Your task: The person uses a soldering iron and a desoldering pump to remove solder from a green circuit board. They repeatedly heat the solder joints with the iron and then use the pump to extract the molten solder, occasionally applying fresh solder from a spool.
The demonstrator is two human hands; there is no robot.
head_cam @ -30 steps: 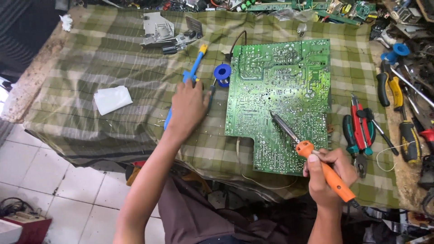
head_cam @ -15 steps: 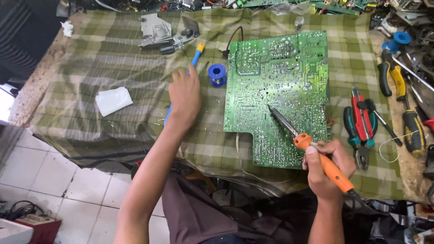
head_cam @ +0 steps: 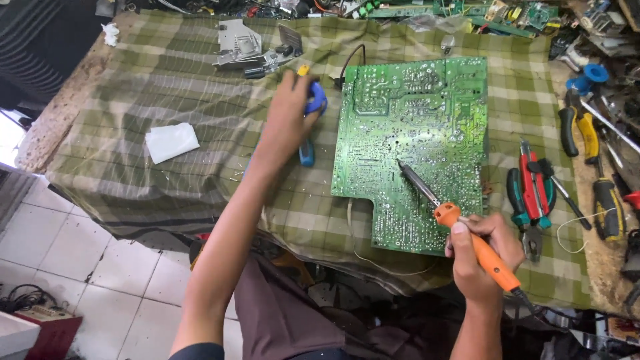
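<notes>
At lower right of the frame, right hand (head_cam: 481, 252) wrapped tight around the orange-handled soldering iron (head_cam: 460, 223), metal tip resting on the large green printed circuit board (head_cam: 419, 147) at centre. Just right of the board, red and green-handled pliers (head_cam: 530, 193) on the green checked cloth (head_cam: 167, 87). Higher, left of the board, left hand (head_cam: 288, 120) partly curled over a blue solder spool (head_cam: 317, 101), a blue-handled tool (head_cam: 307, 150) beneath the wrist; firm grasp impossible to tell. At left, folded white paper (head_cam: 171, 141); upper left, grey metal parts (head_cam: 250, 48).
</notes>
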